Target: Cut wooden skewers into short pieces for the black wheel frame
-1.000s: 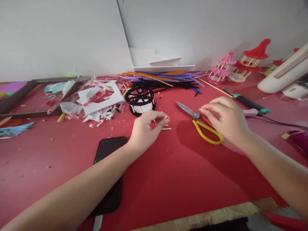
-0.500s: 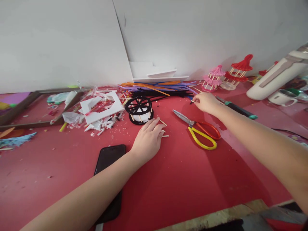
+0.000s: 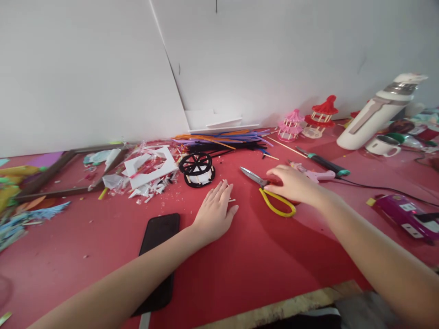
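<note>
At the near side of the red table (image 3: 233, 274), a black phone (image 3: 161, 228) lies partly under the left forearm. Beyond it, the left hand (image 3: 214, 212) is palm down, its fingers straight and close together, thumb held away; short pale sticks (image 3: 232, 200) show at its edge. To its right, the right hand (image 3: 291, 183) reaches over the scissors (image 3: 262, 183), thumb and forefinger apart; I cannot tell whether they touch the handles. Just past the left fingertips stands a small black spoked frame (image 3: 196, 163) on pale posts above a round base, with white foam offcuts (image 3: 156, 177) to its left. Behind lies a bundle of coloured pipe cleaners (image 3: 222, 137). Farther right stand a pink-roofed tower (image 3: 291, 125) and a red-roofed tower (image 3: 320, 118).
</note>
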{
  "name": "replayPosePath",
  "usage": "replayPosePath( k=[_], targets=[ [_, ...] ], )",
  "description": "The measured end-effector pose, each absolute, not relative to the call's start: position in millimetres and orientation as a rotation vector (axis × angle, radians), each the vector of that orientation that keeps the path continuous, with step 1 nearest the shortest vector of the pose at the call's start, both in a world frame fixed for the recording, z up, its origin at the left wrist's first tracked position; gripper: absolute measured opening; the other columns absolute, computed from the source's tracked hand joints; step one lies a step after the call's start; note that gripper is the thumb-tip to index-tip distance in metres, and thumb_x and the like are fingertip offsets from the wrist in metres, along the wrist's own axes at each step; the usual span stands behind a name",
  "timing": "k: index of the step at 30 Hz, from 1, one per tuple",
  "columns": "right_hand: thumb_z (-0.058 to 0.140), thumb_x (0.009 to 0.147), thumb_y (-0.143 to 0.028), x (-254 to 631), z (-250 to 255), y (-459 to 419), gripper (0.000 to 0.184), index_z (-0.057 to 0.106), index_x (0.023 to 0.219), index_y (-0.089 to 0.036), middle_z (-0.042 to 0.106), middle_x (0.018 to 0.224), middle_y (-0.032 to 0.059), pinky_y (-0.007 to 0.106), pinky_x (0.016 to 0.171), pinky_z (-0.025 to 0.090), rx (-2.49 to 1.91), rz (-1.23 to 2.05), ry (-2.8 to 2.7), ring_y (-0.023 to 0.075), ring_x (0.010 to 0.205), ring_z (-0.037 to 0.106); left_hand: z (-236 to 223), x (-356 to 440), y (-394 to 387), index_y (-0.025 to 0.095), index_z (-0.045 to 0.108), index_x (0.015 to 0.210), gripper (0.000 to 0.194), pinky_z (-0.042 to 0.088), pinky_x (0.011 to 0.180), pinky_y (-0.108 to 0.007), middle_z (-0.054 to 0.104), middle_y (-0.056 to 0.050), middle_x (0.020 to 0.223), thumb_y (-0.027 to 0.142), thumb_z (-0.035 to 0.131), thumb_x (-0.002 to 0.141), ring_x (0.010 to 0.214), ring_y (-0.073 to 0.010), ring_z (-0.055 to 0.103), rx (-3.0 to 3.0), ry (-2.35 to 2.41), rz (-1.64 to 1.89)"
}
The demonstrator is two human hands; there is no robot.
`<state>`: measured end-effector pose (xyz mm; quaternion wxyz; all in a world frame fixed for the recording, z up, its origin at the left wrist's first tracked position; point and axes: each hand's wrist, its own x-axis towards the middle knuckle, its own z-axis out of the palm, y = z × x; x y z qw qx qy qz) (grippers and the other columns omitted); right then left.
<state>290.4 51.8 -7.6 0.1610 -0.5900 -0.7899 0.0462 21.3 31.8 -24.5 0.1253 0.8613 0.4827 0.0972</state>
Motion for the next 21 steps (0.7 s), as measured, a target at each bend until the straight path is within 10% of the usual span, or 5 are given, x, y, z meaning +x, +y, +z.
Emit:
replayPosePath(
  k=[13,21],
  targets=[
    [0.068,0.072,-0.027,293,-20,28,0.043,0.058,0.113,-0.018,0.064,0.112,0.0124,0.044,0.091,0.049,-1.634,0.171,-2.214,0.0284,0.108,0.061,-14,12,49,0.018,0.033,0.145,0.07,0.023,0.115,-0.054,0.025,-0.012,0.156,0.056,0.047,0.088,0.145,-0.031,0.016,2.762,1.263,0.236],
    [0.067,0.066,-0.017,285,-29,41,0.04,0.063,0.105,-0.017,0.067,0.104,0.013,0.048,0.09,0.05,-1.594,0.03,-2.102,0.03,0.104,0.062,-21,12,57,0.017,0.043,0.139,0.058,0.035,0.11,-0.051,0.044,-0.014,0.145,0.047,0.049,0.089,0.136,-0.0306,0.038,2.691,1.218,0.301]
  ],
)
